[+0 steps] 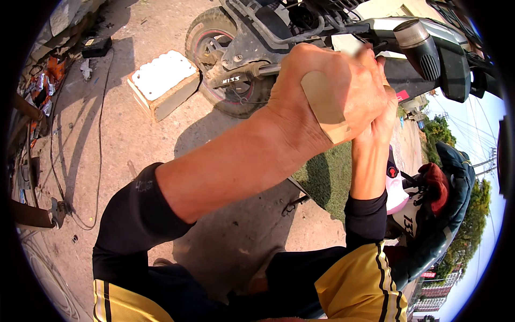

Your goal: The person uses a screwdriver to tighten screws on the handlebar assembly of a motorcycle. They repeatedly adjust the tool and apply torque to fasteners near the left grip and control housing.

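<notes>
My left hand (362, 88) is raised in front of a motorcycle (268, 32), its fingers closed and turned away from view. Directly behind it, my right hand (385, 115) is mostly covered, and its visible fingers look curled. The two hands overlap closely; whatever they hold is hidden or too small to name. A flat tan patch (324, 104) with a rounded end shows over the back of my left hand and wrist; I cannot tell what it is. Just right of my hands, a turn signal (418, 48) sticks out from the motorcycle.
A block with a white top (163, 75) lies beside the motorcycle wheel (212, 40). A dark cable (102, 129) runs along the ground at left, near orange scraps (53, 72). At right stands a pink and white scooter (397, 196) with a dark cover (440, 241) and red cloth (433, 182).
</notes>
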The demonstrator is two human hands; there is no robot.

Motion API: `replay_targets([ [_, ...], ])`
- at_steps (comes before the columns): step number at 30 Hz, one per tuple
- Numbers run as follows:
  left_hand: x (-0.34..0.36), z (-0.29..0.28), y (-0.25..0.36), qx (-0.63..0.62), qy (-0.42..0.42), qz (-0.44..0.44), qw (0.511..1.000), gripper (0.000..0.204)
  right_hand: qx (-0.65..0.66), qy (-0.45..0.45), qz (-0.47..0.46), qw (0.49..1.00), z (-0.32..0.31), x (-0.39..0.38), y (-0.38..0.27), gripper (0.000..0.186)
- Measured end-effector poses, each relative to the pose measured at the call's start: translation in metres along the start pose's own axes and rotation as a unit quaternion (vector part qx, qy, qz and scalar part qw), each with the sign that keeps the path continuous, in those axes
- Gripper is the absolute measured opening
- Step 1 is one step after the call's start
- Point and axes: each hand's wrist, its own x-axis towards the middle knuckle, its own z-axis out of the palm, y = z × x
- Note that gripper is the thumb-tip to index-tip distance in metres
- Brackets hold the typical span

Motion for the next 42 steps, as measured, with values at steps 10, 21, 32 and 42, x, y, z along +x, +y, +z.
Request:
replay_targets([
  [10,-0.01,0.015,-0.008,0.125,0.077,0.069,0.987,0.023,-0.068,-0.027,0.009,0.997,-0.031,0.01,-0.001,0.026],
  [21,-0.009,0.013,-0.008,0.001,0.038,0.038,0.999,0.024,-0.075,0.058,-0.021,0.995,0.0,-0.002,0.005,0.032],
  [32,-0.016,0.024,-0.012,0.104,0.11,0.07,0.986,0.029,-0.066,0.079,-0.003,0.995,-0.026,0.009,0.01,0.028],
  [42,-0.012,0.008,-0.007,0.001,0.049,0.033,0.998,0.023,-0.003,0.062,0.019,0.998,-0.006,-0.005,0.007,0.035],
])
